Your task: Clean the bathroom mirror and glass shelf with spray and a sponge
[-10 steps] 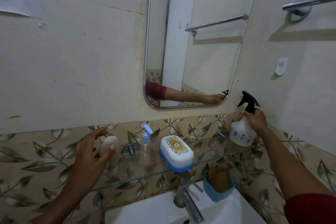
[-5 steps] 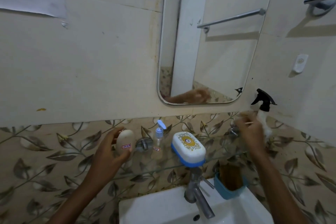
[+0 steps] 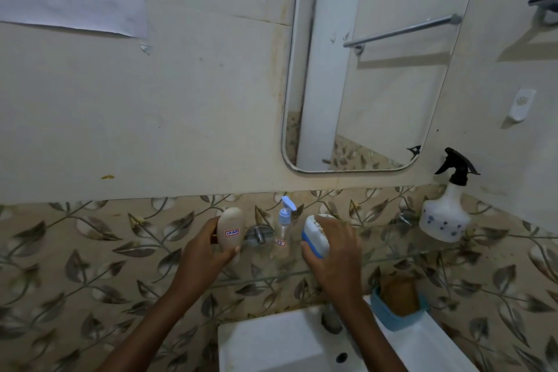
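With the spray bottle (image 3: 445, 214) released and standing at the right end of the glass shelf (image 3: 262, 278), the right hand (image 3: 335, 254) now grasps the soap box (image 3: 314, 235) and the left hand (image 3: 205, 255) grips the beige bottle (image 3: 231, 232), indicating shelf clearing before cleaning

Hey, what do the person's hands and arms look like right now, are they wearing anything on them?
Both are bare. The left hand and right hand have no gloves, and no rings show on the sides facing the camera. The left forearm and right forearm are uncovered down to the picture's bottom edge: no sleeve, watch or bracelet in view.
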